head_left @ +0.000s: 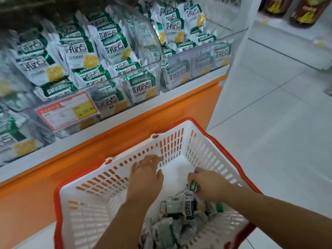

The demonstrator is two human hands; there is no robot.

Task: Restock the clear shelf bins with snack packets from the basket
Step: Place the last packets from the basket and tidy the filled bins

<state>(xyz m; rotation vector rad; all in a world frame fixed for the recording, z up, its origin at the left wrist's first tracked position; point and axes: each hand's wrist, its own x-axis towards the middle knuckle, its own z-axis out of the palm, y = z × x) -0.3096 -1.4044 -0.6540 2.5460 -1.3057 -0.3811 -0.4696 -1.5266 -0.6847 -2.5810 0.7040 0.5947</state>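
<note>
A white basket (100, 209) with a red rim stands on the floor below the shelf. Several green-and-white snack packets (177, 207) lie heaped in its near right part. My left hand (146, 175) hovers flat inside the basket with straight fingers and holds nothing. My right hand (209, 184) grips a green-and-white packet (193, 186) at the top of the heap. Above, clear shelf bins (152, 65) hold many of the same packets, some upright and some lying flat.
An orange shelf base (125, 133) runs below the bins. A red-framed price tag (67, 110) hangs on the front of the left bin. Grey floor tiles (269, 132) spread to the right. Dark bottles (303, 9) stand on a far shelf at top right.
</note>
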